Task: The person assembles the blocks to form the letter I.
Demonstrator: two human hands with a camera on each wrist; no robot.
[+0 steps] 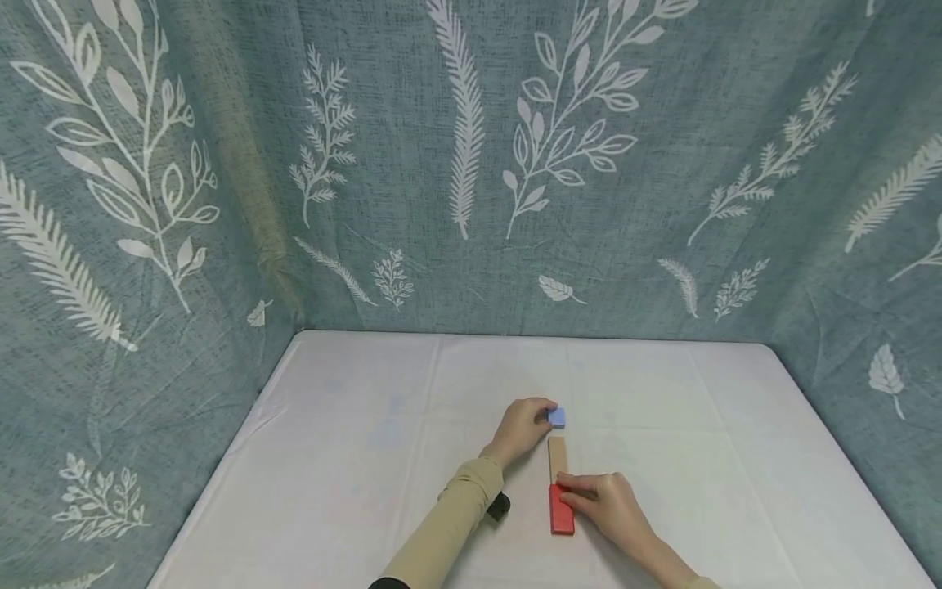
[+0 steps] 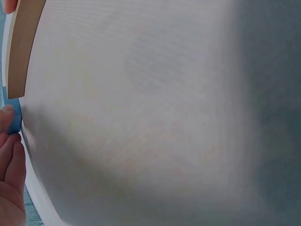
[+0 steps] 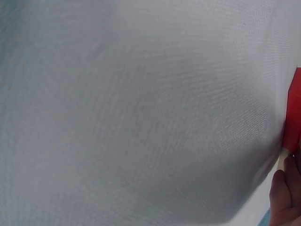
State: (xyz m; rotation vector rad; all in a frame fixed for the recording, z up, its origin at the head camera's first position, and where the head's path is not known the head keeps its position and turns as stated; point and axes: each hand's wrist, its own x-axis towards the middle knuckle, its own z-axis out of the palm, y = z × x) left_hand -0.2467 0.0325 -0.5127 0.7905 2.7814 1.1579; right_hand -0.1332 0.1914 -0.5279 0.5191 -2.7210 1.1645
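Observation:
A small blue block (image 1: pixel 557 418) lies on the white-covered table, and my left hand (image 1: pixel 519 429) pinches it from its left side. Nearer to me, a plain wooden block (image 1: pixel 557 458) lies lengthwise, with a small gap between it and the blue one. Its near end meets a red block (image 1: pixel 562 517) in line with it. Around the far end of the red block, by this joint, the fingers and thumb of my right hand (image 1: pixel 612 505) grip. The left wrist view shows the blue block (image 2: pixel 15 115) at fingertips, close to the wooden block (image 2: pixel 23 52).
The white cloth (image 1: pixel 353 425) covers the tabletop. A green curtain (image 1: pixel 412 164) with white leaf prints hangs behind and along both sides. A black wrist camera (image 1: pixel 500 506) sticks out under the left sleeve (image 1: pixel 456 515).

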